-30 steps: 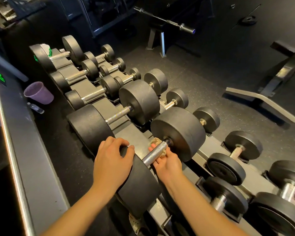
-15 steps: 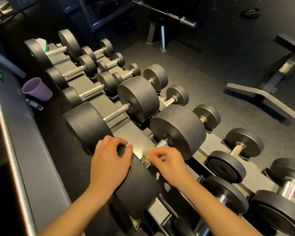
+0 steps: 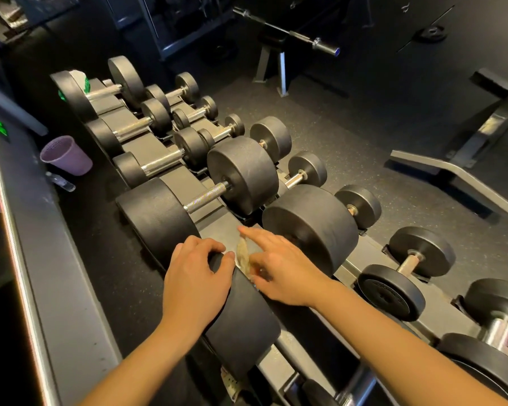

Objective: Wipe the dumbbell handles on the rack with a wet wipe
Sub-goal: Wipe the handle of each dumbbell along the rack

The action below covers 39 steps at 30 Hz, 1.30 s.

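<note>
Left hand (image 3: 197,276): fingers (image 3: 208,244) curled over dumbbell (image 3: 244,326) near head.
Right hand (image 3: 279,271): pinches wet wipe (image 3: 243,256), index finger (image 3: 254,235) straight.
Handle: hidden beneath right hand.

1. The left forearm (image 3: 147,347) comes up from the bottom edge, bare, angled up and to the right.
2. The left hand (image 3: 197,276) lies palm down, wrist nearly straight, on the near weight of a dumbbell (image 3: 241,315). Its fingers curl over the top edge of the weight, and the thumb is tucked along the side.
3. The right forearm (image 3: 393,338) comes in from the lower right corner, bare, angled up and to the left.
4. The right hand (image 3: 279,268) is back up, just beside the left hand but not touching it.
5. The right index finger (image 3: 252,234) is stretched out straight, pointing up and left. The other fingers bend under the palm.
6. The right thumb and bent fingers pinch a crumpled wipe (image 3: 242,254) at the hand's left edge.
</note>
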Available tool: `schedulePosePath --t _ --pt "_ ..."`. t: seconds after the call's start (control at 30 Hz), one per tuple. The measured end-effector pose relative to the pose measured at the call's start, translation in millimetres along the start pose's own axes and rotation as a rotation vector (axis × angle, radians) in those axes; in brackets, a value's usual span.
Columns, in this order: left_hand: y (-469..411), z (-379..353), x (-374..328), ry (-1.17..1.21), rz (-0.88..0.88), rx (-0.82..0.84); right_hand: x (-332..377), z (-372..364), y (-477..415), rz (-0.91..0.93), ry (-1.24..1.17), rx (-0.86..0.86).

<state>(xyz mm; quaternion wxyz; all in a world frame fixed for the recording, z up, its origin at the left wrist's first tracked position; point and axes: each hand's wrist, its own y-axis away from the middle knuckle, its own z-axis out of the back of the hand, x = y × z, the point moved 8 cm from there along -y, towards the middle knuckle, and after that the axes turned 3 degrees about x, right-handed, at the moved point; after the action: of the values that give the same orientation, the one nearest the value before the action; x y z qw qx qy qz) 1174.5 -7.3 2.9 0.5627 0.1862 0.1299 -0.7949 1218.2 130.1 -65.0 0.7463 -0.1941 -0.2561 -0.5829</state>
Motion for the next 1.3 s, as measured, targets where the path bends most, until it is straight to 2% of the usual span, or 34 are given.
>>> schedulePosePath --t 0.1,0.2,0.33,0.37,0.53,0.63,0.7,0.87,0.93,1.0,1.07,1.17,1.3 --pt "0.2 0.5 -0.1 0.004 0.0 -0.001 -5.3 -12.4 1.4 -0.073 -0.401 0.169" --pt "0.4 0.9 -1.6 0.007 0.0 -0.001 -7.8 -10.7 -0.9 -0.121 -0.387 0.158" --pt "0.4 0.2 0.2 0.01 -0.001 0.007 -19.4 17.9 -5.0 -0.172 0.042 -0.018" --pt "0.5 0.1 0.7 0.013 -0.004 0.009 -24.8 25.0 -1.1 -0.228 0.04 -0.072" --pt "0.7 -0.3 0.7 0.022 -0.018 0.01 -42.9 13.9 37.8 -0.554 -0.341 -0.293" --pt "-0.2 -1.8 0.8 0.031 -0.031 0.024 -51.6 -5.9 54.2 -0.686 -0.398 -0.456" --pt "-0.9 -2.4 1.3 0.024 -0.039 0.037 -47.8 -20.8 54.0 -0.676 -0.423 -0.483" --pt "-2.3 -4.2 0.7 0.009 -0.045 0.049 -17.7 -40.4 38.3 -0.354 -0.456 -0.235" --pt "-2.5 -5.0 0.4 0.005 -0.045 0.057 -32.0 -28.3 36.9 -0.366 -0.296 -0.267" --pt "-2.5 -4.9 0.1 0.012 -0.044 0.06 -49.8 -6.8 34.1 -0.474 -0.178 -0.359" --pt "-1.9 -4.5 0.3 0.021 -0.04 0.055 -52.6 6.6 18.1 -0.556 0.024 -0.24" --pt "-2.0 -4.5 0.0 0.015 -0.037 0.046 -35.6 11.7 -23.5 -0.491 0.361 0.166" --pt "-1.9 -4.4 -1.3 0.004 -0.036 0.044 -20.5 -6.2 -61.6 -0.346 0.431 0.637"
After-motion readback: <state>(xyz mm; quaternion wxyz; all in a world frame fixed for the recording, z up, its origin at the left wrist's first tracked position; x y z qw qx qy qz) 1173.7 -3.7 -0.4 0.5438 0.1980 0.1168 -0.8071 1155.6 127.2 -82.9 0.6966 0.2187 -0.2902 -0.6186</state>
